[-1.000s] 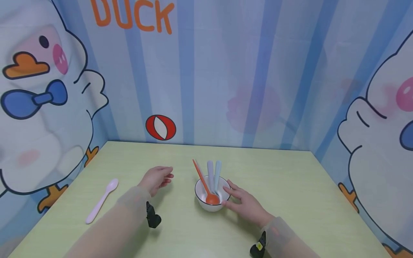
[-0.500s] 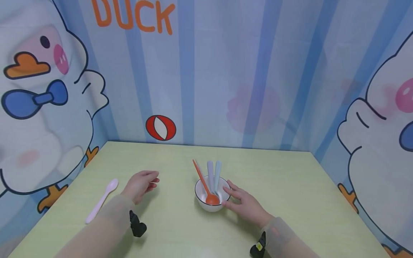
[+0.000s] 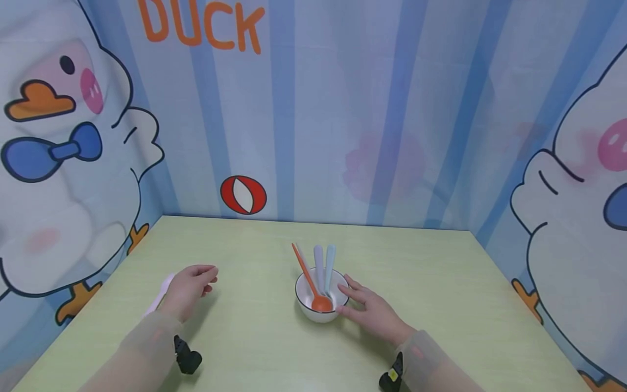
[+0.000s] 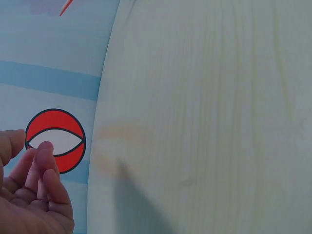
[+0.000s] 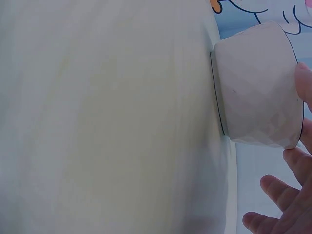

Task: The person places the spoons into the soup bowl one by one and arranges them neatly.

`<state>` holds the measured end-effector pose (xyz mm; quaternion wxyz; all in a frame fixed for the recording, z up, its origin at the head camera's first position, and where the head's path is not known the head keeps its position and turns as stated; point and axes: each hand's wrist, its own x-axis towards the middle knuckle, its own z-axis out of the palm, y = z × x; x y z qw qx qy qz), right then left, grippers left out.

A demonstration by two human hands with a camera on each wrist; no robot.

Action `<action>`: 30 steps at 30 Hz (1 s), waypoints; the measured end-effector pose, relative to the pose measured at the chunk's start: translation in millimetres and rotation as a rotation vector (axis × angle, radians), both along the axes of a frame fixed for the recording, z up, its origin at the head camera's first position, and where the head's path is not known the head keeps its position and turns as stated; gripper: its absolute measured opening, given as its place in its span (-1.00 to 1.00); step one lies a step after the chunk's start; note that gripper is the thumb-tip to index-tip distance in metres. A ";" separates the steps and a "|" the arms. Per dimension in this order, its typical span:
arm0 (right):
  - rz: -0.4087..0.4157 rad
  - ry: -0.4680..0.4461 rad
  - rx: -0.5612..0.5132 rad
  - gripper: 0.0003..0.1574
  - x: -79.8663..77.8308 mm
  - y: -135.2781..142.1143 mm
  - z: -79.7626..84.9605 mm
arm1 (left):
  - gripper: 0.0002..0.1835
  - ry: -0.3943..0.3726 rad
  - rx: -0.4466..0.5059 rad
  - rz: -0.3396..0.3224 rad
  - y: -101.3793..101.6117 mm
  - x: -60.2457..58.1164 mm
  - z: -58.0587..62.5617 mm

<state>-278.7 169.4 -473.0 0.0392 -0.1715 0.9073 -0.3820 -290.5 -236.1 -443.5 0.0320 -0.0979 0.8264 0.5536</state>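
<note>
A white bowl (image 3: 315, 316) with a dark rim stands on the table. Inside it lean an orange spoon (image 3: 321, 303), a lavender handle (image 3: 319, 264), a light blue handle (image 3: 330, 261) and a pale handle behind the orange one. My right hand (image 3: 374, 313) holds the bowl's right side at the rim, thumb and fingertips on it; the right wrist view shows the bowl's faceted outside (image 5: 258, 87). My left hand (image 3: 188, 291), fingers loosely curled and holding nothing, hovers at the left. Partly hidden behind it lies a pink spoon (image 3: 165, 283).
The pale wood-grain table (image 3: 416, 272) ends at a striped blue curtain (image 3: 323, 109) printed with ducks and a red ball (image 3: 243, 195). Both wrists carry small black devices, such as the left wrist device (image 3: 187, 356).
My left hand has moved left and slightly toward me, away from the bowl, and now covers part of the pink spoon. The right hand and the bowl stay where they were.
</note>
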 end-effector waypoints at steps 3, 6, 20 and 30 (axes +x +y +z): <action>0.002 0.001 -0.001 -0.21 0.1 0.1 -0.1 | -0.33 -0.003 -0.031 0.024 -8.2 3.5 -0.6; 0.002 0.003 -0.002 -0.21 0.0 0.1 -0.3 | -0.27 -0.017 -0.073 0.053 -15.8 7.1 -0.6; 0.012 0.013 0.004 -0.20 -0.9 1.0 -1.7 | -0.23 -0.054 -0.208 0.144 -51.6 19.2 -10.5; 0.003 0.008 0.009 -0.20 -1.5 0.7 -1.5 | -0.12 -0.159 -0.233 0.219 -71.9 22.4 -15.4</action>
